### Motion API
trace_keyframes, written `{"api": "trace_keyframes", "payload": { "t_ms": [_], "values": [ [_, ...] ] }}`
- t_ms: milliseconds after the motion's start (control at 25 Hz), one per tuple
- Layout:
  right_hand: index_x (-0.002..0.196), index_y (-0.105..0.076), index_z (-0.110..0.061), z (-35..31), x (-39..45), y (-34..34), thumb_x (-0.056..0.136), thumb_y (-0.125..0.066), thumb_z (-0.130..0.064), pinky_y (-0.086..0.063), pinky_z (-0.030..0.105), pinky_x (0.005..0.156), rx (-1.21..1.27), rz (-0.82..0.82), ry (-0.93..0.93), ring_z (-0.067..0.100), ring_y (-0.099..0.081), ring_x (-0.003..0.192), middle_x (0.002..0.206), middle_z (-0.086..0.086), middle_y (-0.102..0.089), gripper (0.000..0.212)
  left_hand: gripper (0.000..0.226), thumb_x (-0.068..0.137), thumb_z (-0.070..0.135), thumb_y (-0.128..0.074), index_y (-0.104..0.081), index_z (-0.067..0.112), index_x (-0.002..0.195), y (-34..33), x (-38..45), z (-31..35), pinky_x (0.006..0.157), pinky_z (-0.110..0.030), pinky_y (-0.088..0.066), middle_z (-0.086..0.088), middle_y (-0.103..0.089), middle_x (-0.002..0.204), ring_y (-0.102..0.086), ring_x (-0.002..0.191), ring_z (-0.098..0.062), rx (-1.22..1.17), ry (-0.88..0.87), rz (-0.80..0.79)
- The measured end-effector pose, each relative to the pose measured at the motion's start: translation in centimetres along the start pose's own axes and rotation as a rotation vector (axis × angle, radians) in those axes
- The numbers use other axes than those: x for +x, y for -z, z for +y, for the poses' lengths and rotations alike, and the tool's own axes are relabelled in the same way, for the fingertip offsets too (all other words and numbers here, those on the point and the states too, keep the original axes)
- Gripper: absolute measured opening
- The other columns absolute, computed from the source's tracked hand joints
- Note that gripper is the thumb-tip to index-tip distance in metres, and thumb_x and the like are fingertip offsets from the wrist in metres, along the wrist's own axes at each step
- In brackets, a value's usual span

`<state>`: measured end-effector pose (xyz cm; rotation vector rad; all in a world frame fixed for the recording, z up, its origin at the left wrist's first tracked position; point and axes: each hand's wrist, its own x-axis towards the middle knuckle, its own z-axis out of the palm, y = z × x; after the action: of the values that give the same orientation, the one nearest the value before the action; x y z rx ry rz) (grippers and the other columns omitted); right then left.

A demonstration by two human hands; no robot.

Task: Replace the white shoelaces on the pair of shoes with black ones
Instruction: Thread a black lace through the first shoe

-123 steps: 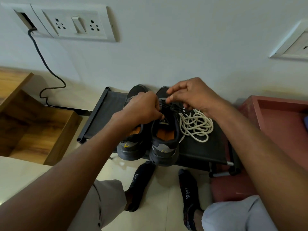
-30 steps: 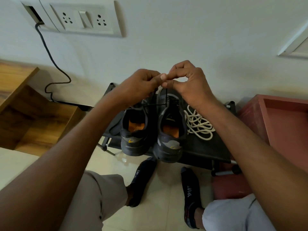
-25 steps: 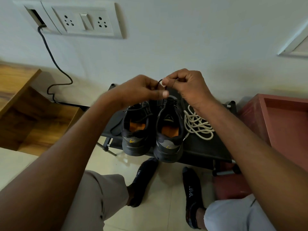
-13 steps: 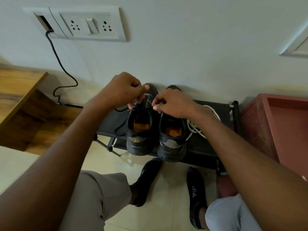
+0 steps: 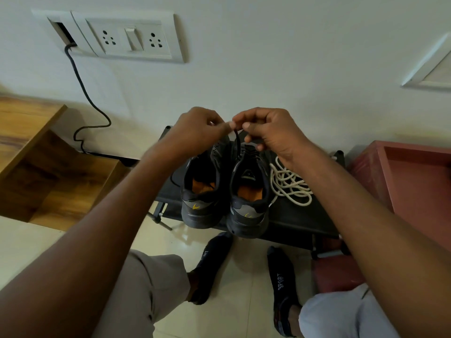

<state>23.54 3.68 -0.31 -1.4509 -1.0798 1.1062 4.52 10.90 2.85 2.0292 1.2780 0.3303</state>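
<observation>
1. Two dark shoes are set side by side on a low black rack [image 5: 292,223] against the wall. The left shoe [image 5: 202,191] and the right shoe [image 5: 249,198] are each laid with the long axis running away from the person: heels toward the camera, toes toward the wall.
2. A black lace [image 5: 236,142] is seen rising nearly upright from the tongue area of the right shoe to the hands held above the shoes.
3. The lace is pinched by the right hand [image 5: 271,132] between thumb and curled fingers.
4. The left hand [image 5: 197,130] is curled with its fingertips brought against those of the right hand; a pinch on the same lace is suggested, but the strand within it is barely visible.
5. The white laces [image 5: 290,184] are heaped in a loose coil on the rack, just beside the right shoe.
</observation>
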Motion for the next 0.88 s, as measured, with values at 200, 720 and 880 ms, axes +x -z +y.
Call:
{"api": "trace_keyframes", "payload": {
  "t_ms": [200,720,880],
  "values": [
    [0.115,-0.075,-0.009,1.1,0.8,0.0,0.092,-0.062,0.011,-0.05,0.018,0.056,-0.218,0.044,-0.079,0.007,-0.067,0.071,0.1,0.007,-0.075,0.033,0.038,0.09,0.044,-0.078,-0.07,0.023,0.121,-0.8,0.6,-0.2,0.071,-0.028,-0.047,0.001,-0.073,0.103,-0.07,0.095,-0.018,-0.058,0.037,-0.078],
    [0.131,-0.058,-0.024,3.1,2.3,-1.9,0.078,-0.084,-0.006,-0.058,0.032,0.077,-0.477,0.101,-0.15,0.018,-0.071,0.094,0.101,0.005,-0.074,0.062,0.02,0.099,0.032,-0.066,-0.074,0.016,0.109,-2.3,1.4,-0.9,0.074,-0.027,-0.051,-0.001,-0.076,0.095,-0.071,0.09,-0.016,0.017,0.017,0.018],
    [0.129,-0.058,-0.013,0.0,1.3,-1.0,0.091,-0.069,-0.006,-0.034,0.023,0.047,0.326,0.142,-0.208,0.012,-0.051,0.063,0.089,0.01,-0.069,0.04,0.023,0.103,0.03,-0.06,-0.071,0.009,0.105,-2.3,1.4,0.4,0.056,-0.021,-0.044,-0.005,-0.079,0.086,-0.064,0.065,-0.011,-0.354,0.113,0.028]
  ]
}}
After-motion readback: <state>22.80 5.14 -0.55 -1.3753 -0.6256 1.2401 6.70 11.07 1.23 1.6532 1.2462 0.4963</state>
